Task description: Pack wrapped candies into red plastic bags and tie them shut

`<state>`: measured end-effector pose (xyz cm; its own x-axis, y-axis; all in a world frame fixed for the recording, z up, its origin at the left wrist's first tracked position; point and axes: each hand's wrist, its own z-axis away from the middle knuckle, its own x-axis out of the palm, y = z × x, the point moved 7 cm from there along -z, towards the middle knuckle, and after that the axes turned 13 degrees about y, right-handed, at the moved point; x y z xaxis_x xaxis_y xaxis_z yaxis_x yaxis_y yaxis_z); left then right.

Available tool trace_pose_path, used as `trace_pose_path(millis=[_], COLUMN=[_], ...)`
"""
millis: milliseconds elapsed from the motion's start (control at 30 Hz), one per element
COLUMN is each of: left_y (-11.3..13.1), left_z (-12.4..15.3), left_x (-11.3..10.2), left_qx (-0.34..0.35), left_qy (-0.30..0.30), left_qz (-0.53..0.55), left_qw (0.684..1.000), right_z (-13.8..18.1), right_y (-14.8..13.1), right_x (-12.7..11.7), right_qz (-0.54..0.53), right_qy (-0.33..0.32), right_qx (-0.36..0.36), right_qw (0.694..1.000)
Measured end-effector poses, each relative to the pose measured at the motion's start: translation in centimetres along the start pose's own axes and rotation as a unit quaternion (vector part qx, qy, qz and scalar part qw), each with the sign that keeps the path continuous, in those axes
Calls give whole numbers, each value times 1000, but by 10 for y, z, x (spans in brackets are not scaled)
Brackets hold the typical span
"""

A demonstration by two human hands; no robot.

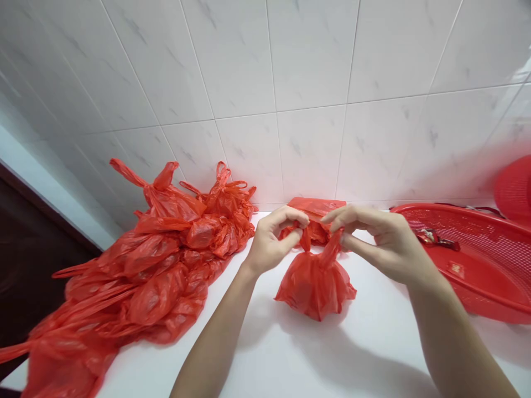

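Note:
A filled red plastic bag (314, 284) hangs upright over the white table, gathered at its neck, with its two handles drawn apart. My left hand (277, 237) pinches the left handle between thumb and fingers. The other handle is pinched in my right hand (371, 235). What the bag contains cannot be made out through the plastic. Just behind my hands lies a flat stack of folded red plastic bags (317, 205), partly hidden by them.
To the left is a large heap of tied, filled red bags (166, 271). On the right stands a shallow red plastic basket (498, 301) with a few small wrapped items (437, 239). Another red mesh container (516, 188) is behind it. A tiled wall (249, 66) closes off the back.

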<state>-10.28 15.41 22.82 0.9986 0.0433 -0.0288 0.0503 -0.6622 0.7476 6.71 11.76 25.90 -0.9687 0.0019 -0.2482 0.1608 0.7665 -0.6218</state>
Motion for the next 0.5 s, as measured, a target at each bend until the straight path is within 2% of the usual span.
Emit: trace_pose_path(millis=[67, 133, 267, 367, 500], left_y=[25, 37, 33, 24, 13], left_z=[9, 15, 16, 14, 22], left_x=[7, 11, 10, 11, 30], left_qx=[66, 100, 78, 35, -37], left_qy=[-24, -28, 11, 11, -107], left_qz=[-35, -57, -18, 2, -75], left_qw=[997, 993, 997, 999, 991], right_z=[1, 4, 10, 6, 4], right_y=[6, 10, 15, 17, 12], right_x=[11, 22, 31, 20, 1], right_qz=[-31, -59, -103, -111, -78], right_qy=[0, -18, -45, 35, 170], right_qx=[49, 96, 166, 165, 118], right_qw=[998, 994, 980, 979, 975])
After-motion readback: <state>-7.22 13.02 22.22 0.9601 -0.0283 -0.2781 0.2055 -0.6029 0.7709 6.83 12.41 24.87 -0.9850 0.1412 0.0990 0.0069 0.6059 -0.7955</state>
